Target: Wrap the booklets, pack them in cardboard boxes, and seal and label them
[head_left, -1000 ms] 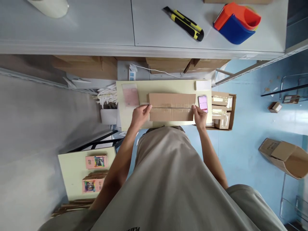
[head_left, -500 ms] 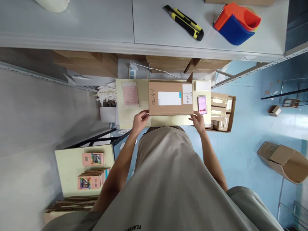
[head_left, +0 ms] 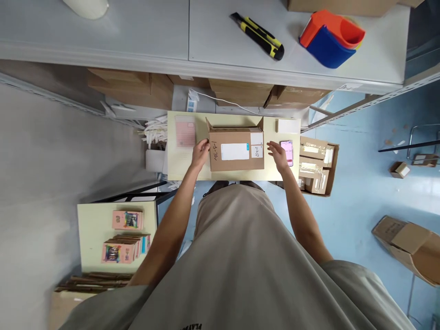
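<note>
A brown cardboard box [head_left: 236, 151] stands on the pale yellow table [head_left: 182, 169], its top flaps up and a white label on the side facing me. My left hand [head_left: 201, 152] rests against the box's left end. My right hand [head_left: 279, 155] hovers just off the box's right end with fingers spread, not touching it. A phone with a pink screen [head_left: 287, 152] lies right beside that hand. A pink packet [head_left: 185, 131] lies on the table left of the box.
A white card [head_left: 288, 125] lies at the table's far right. An open carton of packets [head_left: 318, 166] sits on the blue floor to the right. A grey shelf above holds a yellow-black utility knife [head_left: 257, 35] and orange and blue bins [head_left: 330, 37]. A second table [head_left: 89, 220] with colourful packets is lower left.
The box was lying flat with its taped seam up; it has been turned upright so the labelled side faces me and the flaps stand open. My right hand has come off the box.
</note>
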